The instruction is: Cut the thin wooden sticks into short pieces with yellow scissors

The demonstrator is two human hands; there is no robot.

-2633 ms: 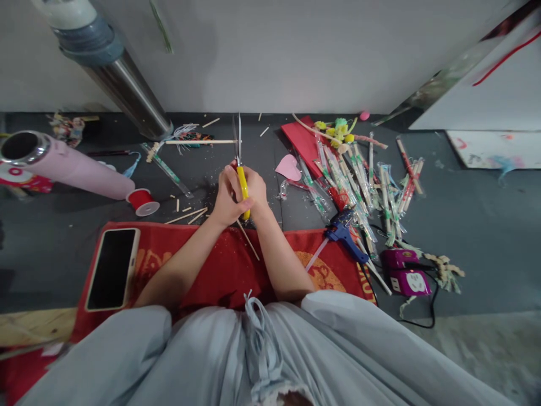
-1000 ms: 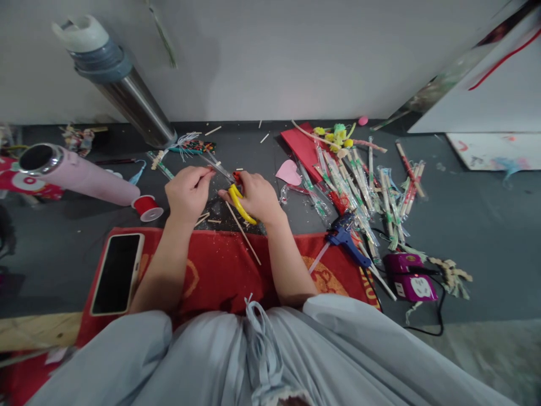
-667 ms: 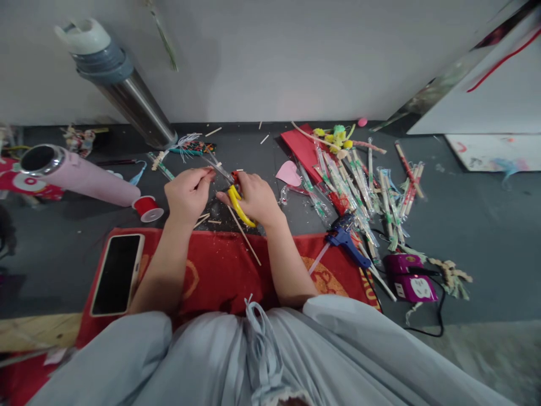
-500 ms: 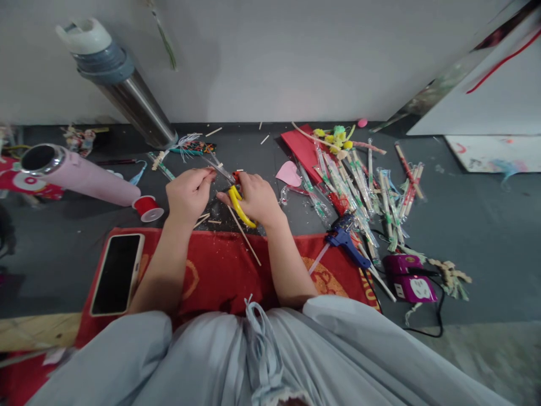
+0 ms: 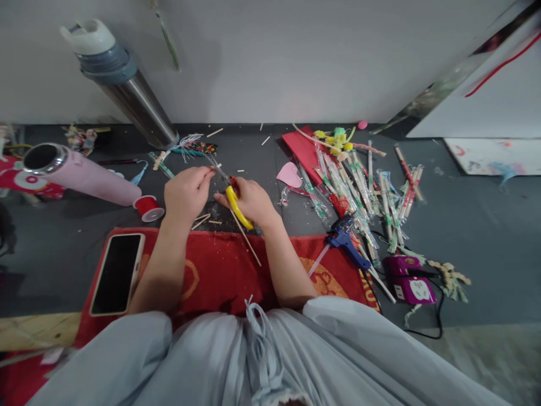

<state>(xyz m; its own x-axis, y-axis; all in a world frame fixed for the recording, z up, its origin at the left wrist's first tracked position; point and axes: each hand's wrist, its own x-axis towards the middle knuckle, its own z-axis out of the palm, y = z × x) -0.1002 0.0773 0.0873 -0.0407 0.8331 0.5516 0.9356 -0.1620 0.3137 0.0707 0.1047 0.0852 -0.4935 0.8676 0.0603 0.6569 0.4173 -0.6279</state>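
My scissors (image 5: 230,194): smooth plastic handle (image 5: 238,210), metal blades (image 5: 220,171). Towel (image 5: 224,270): matt cloth. Flask (image 5: 141,104): steel (glossy, I note). Stick (image 5: 247,240): bare wood.

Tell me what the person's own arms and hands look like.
Both the left hand and right hand are bare, with no gloves showing. The forearms are uncovered too, without a visible watch or bracelet. Their near ends meet a loose, pale grey-blue garment with thin ties; whether that cloth includes sleeves is unclear.

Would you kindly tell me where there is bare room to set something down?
Bare grey tabletop lies between the paint-marked white board and frayed beige-green cord bundle, and between the pink cylindrical bottle and red cloth. Crowded: around the plastic-wrapped sticks and the right hand.
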